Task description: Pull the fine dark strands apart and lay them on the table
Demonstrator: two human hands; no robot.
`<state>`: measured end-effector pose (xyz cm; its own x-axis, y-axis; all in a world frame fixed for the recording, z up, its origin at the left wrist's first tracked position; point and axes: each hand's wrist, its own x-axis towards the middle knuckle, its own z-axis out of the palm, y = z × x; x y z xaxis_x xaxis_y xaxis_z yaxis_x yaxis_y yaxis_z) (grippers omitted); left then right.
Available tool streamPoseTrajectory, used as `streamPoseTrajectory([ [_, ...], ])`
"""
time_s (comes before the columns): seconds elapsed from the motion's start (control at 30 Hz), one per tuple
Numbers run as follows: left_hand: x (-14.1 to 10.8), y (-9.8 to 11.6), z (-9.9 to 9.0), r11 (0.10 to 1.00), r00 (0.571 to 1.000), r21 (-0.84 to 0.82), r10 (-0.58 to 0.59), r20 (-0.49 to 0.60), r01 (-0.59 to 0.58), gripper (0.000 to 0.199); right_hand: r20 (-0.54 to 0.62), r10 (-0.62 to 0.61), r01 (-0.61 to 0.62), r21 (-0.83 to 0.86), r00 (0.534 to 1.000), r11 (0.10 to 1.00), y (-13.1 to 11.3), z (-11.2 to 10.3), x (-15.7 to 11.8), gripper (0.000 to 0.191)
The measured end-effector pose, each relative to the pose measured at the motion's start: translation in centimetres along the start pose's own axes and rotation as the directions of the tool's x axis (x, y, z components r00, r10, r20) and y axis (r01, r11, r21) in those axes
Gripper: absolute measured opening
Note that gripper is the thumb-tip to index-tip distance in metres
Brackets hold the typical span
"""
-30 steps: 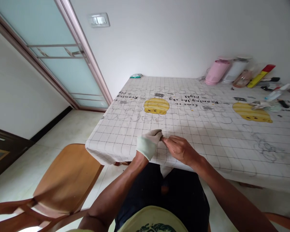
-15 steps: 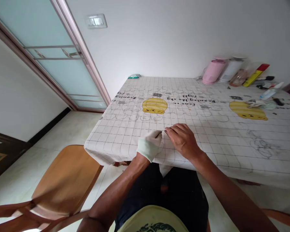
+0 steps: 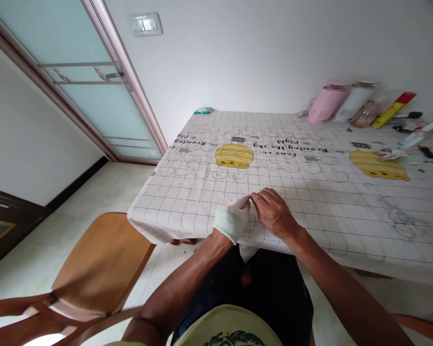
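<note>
My left hand (image 3: 234, 215), in a white knitted glove with a pale green cuff, is closed in a pinch above the near part of the table. My right hand (image 3: 272, 210) is bare, and its thumb and forefinger are pressed together as well. The fingertips of both meet on a thin dark wire, almost wholly hidden between them. Under the hands lies a white checked tablecloth (image 3: 187, 202) with yellow bear prints. To the right of my right hand, a loose tangle of thin dark wire (image 3: 402, 218) rests on the cloth.
Along the wall at the back right stand a pink device (image 3: 326, 104), a white device (image 3: 355, 102), a yellow box with a red end (image 3: 393, 110) and a clear-tipped bottle (image 3: 418, 134). A green packet (image 3: 203, 110) lies at the far left corner. A wooden chair (image 3: 94, 259) is at left.
My two hands have come closer together, the left moving right, so the short gap with the thin strand between the fingertips has closed. The view has shifted slightly.
</note>
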<state>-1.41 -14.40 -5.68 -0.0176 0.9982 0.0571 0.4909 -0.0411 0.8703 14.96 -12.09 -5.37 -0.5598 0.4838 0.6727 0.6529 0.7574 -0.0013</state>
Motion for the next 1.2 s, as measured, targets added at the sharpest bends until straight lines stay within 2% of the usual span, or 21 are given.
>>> streamPoseTrajectory([
  [0.1,0.2,0.0,0.1,0.999,0.999,-0.033,-0.002,0.042,0.004,0.023,0.023,-0.030,0.030,0.023,0.999,0.999,0.7,0.1,-0.2,0.026],
  [0.23,0.5,0.3,-0.1,0.958,0.984,-0.235,-0.139,0.110,0.162,0.026,0.111,-0.069,0.056,0.115,0.992,0.992,2.2,-0.7,0.1,0.025],
  [0.37,0.6,0.3,-0.2,0.889,0.968,-0.383,-0.239,0.081,0.252,0.029,0.071,0.087,-0.103,0.263,0.994,0.959,3.0,-2.2,0.1,0.029],
  [0.47,0.6,0.2,-0.1,0.881,0.967,-0.400,-0.246,0.070,0.254,0.029,0.032,0.164,-0.166,0.310,0.986,0.936,2.6,-2.6,-0.1,0.034],
  [0.63,0.2,0.6,-0.2,0.890,0.967,-0.378,-0.240,0.085,0.254,0.027,0.064,0.078,-0.092,0.273,0.995,0.957,1.9,-2.0,-0.2,0.033],
  [0.8,-0.2,1.6,-0.8,0.876,0.953,-0.376,-0.278,0.120,0.303,0.024,0.063,0.006,-0.025,0.303,0.998,0.953,2.0,-1.6,0.1,0.031],
  [0.97,0.0,1.4,-0.7,0.872,0.940,-0.352,-0.308,0.146,0.341,0.024,0.115,-0.031,-0.007,0.319,0.993,0.948,2.1,-1.6,0.6,0.030],
  [1.03,0.2,1.1,-0.6,0.858,0.941,-0.386,-0.313,0.131,0.339,0.025,0.136,0.013,-0.060,0.346,0.991,0.936,2.2,-2.1,0.6,0.028],
  [1.1,0.5,0.9,-0.7,0.838,0.944,-0.438,-0.314,0.102,0.326,0.025,0.146,0.159,-0.202,0.361,0.977,0.910,2.2,-2.9,0.6,0.026],
  [1.2,0.9,1.0,-1.0,0.813,0.951,-0.503,-0.298,0.075,0.294,0.027,0.213,0.394,-0.448,0.413,0.894,0.793,1.7,-4.1,0.2,0.032],
])
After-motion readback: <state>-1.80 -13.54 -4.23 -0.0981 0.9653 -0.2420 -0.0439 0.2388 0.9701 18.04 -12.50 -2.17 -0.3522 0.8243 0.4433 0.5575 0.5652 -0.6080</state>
